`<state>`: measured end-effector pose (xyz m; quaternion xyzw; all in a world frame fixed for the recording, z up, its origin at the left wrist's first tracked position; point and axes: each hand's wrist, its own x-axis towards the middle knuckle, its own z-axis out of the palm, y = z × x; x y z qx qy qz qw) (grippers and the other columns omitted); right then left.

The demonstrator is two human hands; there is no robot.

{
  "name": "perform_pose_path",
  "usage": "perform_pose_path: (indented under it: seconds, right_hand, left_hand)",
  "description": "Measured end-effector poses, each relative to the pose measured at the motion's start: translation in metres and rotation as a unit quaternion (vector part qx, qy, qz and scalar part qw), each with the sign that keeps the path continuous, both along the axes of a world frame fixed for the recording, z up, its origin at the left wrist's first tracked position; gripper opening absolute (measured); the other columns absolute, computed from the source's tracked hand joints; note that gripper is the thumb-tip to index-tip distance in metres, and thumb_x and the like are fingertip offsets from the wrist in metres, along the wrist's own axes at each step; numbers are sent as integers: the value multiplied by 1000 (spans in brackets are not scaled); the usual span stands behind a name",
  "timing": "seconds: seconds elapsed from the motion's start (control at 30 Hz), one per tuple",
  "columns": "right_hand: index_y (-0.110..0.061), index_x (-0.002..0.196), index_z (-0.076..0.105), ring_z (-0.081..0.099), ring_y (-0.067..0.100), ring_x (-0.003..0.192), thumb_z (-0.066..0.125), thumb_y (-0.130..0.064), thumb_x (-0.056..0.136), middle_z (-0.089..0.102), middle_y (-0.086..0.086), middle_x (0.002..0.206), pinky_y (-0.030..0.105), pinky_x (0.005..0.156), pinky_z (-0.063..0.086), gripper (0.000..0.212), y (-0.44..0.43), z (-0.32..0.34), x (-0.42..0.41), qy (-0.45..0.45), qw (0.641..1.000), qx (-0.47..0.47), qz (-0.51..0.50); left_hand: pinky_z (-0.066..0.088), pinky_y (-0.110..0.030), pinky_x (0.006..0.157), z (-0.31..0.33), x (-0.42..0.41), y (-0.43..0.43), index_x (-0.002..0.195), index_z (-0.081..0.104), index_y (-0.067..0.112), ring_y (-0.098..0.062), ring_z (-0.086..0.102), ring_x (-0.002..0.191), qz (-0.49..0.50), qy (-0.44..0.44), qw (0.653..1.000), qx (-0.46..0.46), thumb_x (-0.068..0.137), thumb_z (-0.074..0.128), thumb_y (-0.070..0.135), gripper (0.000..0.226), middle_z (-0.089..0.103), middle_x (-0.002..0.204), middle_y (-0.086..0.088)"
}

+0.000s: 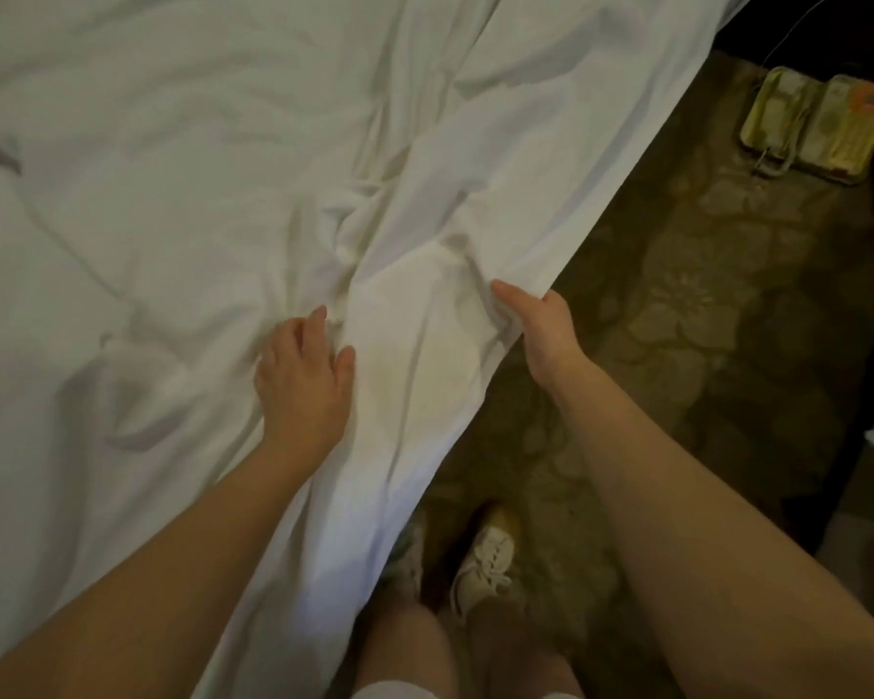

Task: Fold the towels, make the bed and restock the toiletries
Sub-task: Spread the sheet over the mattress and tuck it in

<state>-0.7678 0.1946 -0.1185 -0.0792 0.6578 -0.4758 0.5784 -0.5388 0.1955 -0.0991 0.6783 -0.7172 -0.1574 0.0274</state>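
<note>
Though the white sheet [425,158] is already spread over the bed [97,93], the job looks barely half done to me: the cloth lies in deep creases and ridges across the whole top, and nothing is pulled tight or tucked. The person stands at the side of the bed. The right hand [541,330] is clamped on the sheet's hanging edge, thumb on top and fingers hidden beneath the cloth. The left hand [304,375] sits a little way in from the edge, on top, its fingers bent into a bunched fold as if gathering it, thumb spread wide; wrinkles fan out from it. A taut strip of sheet runs between the two hands. I would guess they are partway through drawing the side straight, with smoothing, tucking and any covers or pillows to come. No pillow shows from where I look, and nothing of the task's other two chores is in sight either.

The room is dim. Beside the bed the floor is a dark carpet [702,305] with a large flower pattern. A yellowed telephone [818,123] sits on it well away from the hands, its thin cord [788,37] trailing off towards the dark top edge. The person's pale laced shoe [485,552] stands on the carpet just beside the hanging sheet.
</note>
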Motion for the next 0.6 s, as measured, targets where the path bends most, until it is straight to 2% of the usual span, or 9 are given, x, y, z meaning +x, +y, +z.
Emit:
perform_pose_path:
  seconds: [0.17,0.3,0.37,0.43,0.53,0.6]
  right_hand:
    - [-7,120,60,62,17,99,68,-20,87,66,-2,107,30,88,51,37,39,3,54,55,998,14,-7]
    - [-17,90,67,65,19,95,68,-19,86,69,-1,97,33,86,52,4,66,9,104,51,998,-9,19]
    - [-14,83,66,64,17,83,66,-14,87,68,0,88,28,76,52,4,80,10,131,52,999,-14,10]
    - [-6,90,66,61,13,78,63,-11,88,65,0,86,24,72,51,7,94,10,155,77,997,-10,-7]
    - [-14,84,61,57,13,77,56,-10,87,61,-3,81,26,74,48,8,113,9,180,122,991,-2,-48]
    - [-13,77,54,49,13,71,56,-14,87,52,-1,75,27,70,43,10,123,8,193,143,989,12,-42]
  left_hand:
    - [43,-52,85,-4,57,35,132,49,1,-45,54,101,-39,-9,998,39,86,34,41,63,55,116,-29]
    - [36,-49,96,-4,88,57,141,40,8,-38,44,121,-51,24,997,49,95,47,27,50,47,134,-20]
    - [33,-49,100,-1,107,72,144,35,11,-36,40,126,-54,34,997,50,96,46,28,52,43,139,-17]
    - [33,-49,100,6,128,87,146,30,14,-34,38,127,-55,39,996,60,97,44,30,53,40,142,-16]
    - [35,-46,96,15,161,112,147,27,15,-34,41,122,-56,34,995,77,98,43,32,55,40,139,-16]
    - [36,-46,94,16,182,129,147,28,13,-35,42,119,-62,31,994,83,97,44,31,55,42,136,-17]
